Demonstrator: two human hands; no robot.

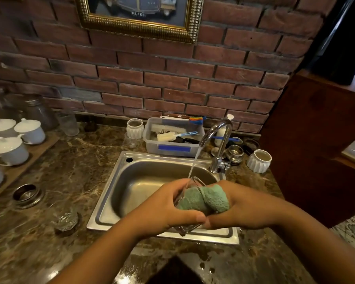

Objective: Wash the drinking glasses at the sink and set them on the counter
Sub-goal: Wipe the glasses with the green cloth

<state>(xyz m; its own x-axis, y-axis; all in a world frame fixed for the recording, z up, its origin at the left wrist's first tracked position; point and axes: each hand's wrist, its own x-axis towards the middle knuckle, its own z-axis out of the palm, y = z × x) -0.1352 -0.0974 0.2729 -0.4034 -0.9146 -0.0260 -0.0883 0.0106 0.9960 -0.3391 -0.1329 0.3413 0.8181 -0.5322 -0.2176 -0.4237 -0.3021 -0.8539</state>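
Over the steel sink, my left hand grips a clear drinking glass, tilted with its mouth toward the tap. My right hand holds a green cloth stuffed into the glass mouth. Water runs from the chrome tap onto the rim of the glass. Another cut-glass tumbler stands on the marble counter left of the sink. A tall ribbed glass stands by the brick wall.
White lidded cups sit on a wooden tray at the left. A plastic tub of brushes stands behind the sink. White ribbed pots and small metal bowls stand around. A wooden cabinet closes the right side.
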